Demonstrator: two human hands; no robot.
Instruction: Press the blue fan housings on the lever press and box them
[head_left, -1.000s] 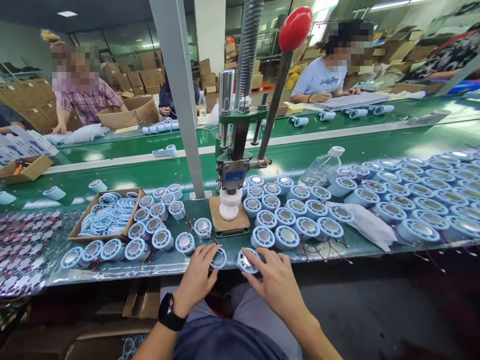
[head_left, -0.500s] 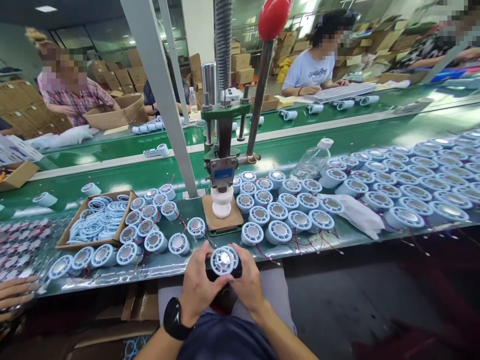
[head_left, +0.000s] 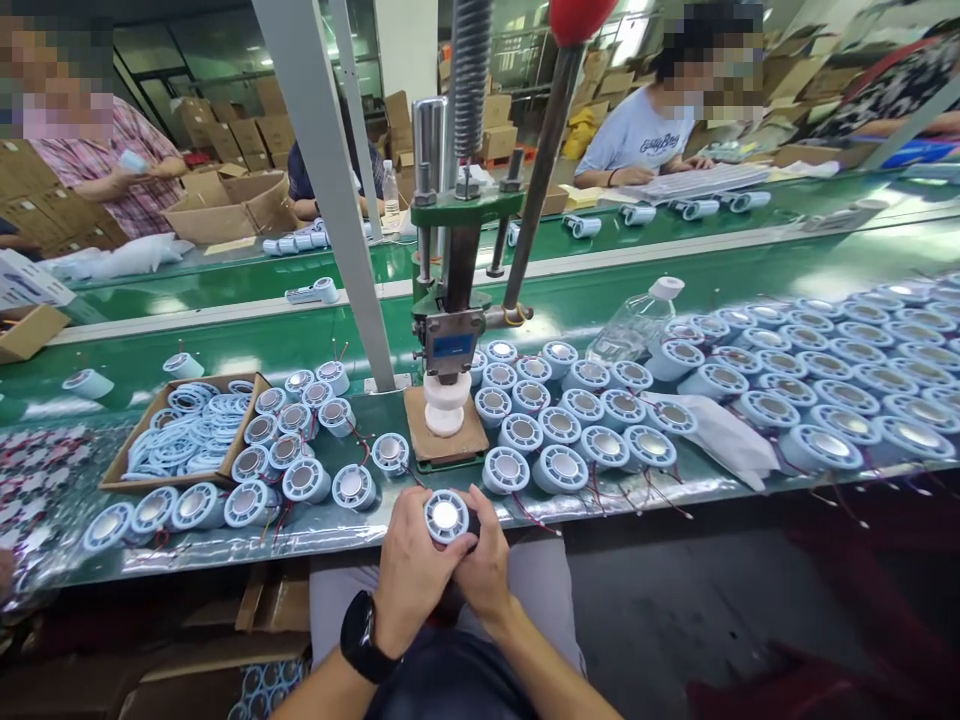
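Both my hands grip one light-blue round housing (head_left: 447, 516) with a silver disc in its slotted face, held just off the bench's front edge. My left hand (head_left: 417, 550), with a black watch on the wrist, closes on its left side, thumb across the front. Around the right side my right hand (head_left: 484, 555) is closed, its fingertips near the rim. Just beyond stands a hand press (head_left: 452, 345), its white pressing head (head_left: 444, 405) over a brown pad (head_left: 469, 440). Similar housings, some with thin wires, stand nearby on the left (head_left: 353, 487) and right (head_left: 506, 469).
A cardboard box of light-blue rings (head_left: 187, 430) sits left on the green bench (head_left: 337, 525). A clear plastic bottle (head_left: 634, 320) leans behind the right-hand housings, near a white sheet (head_left: 716, 440). A grey post (head_left: 322, 190) rises left of the press. Co-workers sit across the line.
The ring on the held housing's face looked loose and offset; now it lies flush. My hands have drawn closer around it. A hand at the left edge has mostly left view.
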